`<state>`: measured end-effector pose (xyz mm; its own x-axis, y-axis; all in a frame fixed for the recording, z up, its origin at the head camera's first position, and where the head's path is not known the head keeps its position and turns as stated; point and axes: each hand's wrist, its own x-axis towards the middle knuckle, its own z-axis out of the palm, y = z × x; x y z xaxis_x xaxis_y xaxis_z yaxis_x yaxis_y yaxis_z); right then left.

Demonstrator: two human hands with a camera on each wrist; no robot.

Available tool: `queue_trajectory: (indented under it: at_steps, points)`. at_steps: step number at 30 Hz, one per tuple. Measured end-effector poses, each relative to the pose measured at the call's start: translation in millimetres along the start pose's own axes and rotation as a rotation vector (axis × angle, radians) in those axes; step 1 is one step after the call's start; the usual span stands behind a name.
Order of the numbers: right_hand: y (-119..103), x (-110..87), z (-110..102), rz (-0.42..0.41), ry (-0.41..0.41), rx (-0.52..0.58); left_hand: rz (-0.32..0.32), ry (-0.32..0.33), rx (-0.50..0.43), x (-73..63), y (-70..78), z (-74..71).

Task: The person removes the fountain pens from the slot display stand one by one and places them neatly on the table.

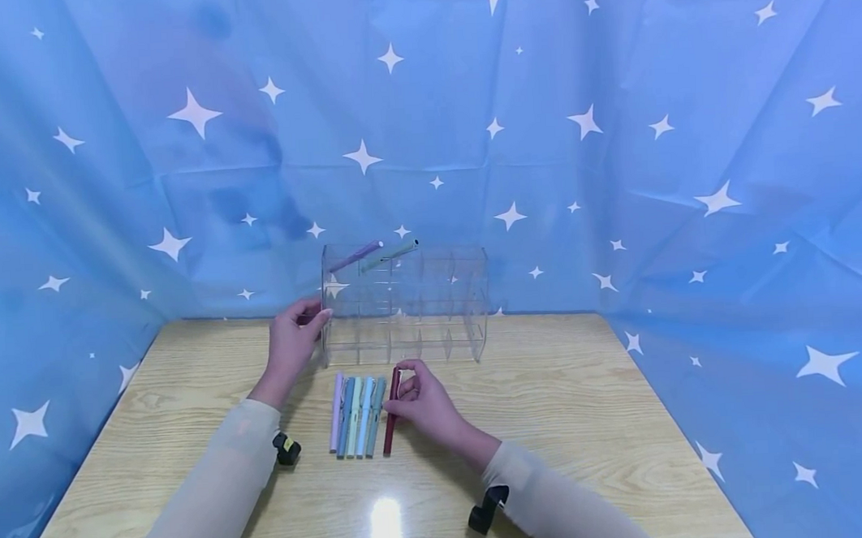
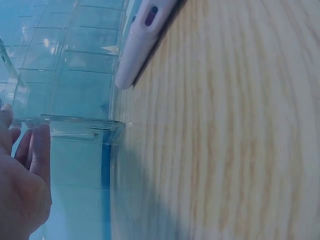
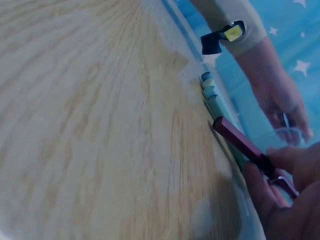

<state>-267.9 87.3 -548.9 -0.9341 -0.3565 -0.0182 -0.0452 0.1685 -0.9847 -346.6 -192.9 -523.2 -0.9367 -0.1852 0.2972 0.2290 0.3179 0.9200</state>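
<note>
My left hand (image 1: 292, 341) grips the left side wall of a clear plastic pen rack (image 1: 435, 342) with many compartments. In the right wrist view, that hand's thumb and fingers lie on either side of the rack's edge. My right hand (image 1: 426, 399) pinches a dark red pen (image 3: 240, 140) by its clip end, between thumb and fingers. This pen stands just right of a row of capped pens on the table: a lilac pen (image 1: 335, 416) at the left, then several blue and green ones (image 1: 361, 419). The lilac pen's end also shows in the left wrist view, near the rack.
A purple pen (image 1: 355, 256) and a green pen (image 1: 394, 256) lean in the rack's upper left compartments. The wooden table (image 1: 585, 423) ends at a blue star-patterned curtain (image 1: 541, 133) behind and at the sides. Both wrists wear small black cameras (image 1: 287, 449).
</note>
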Motion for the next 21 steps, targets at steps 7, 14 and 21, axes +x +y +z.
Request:
queue_trajectory:
  at_steps: [7, 14, 21]
  points:
    - [2.1, 3.6, -1.9, 0.004, -0.020, -0.029, -0.009, -0.009, 0.004, -0.2, 0.1, -0.3]
    - [0.7, 8.4, -4.1, 0.042, -0.062, -0.087, -0.005, -0.006, 0.005, -0.4, 0.1, -0.3]
    - [-6.8, 9.8, -0.6, 0.072, -0.045, -0.124, -0.003, -0.002, -0.006, -0.8, -0.3, -0.3]
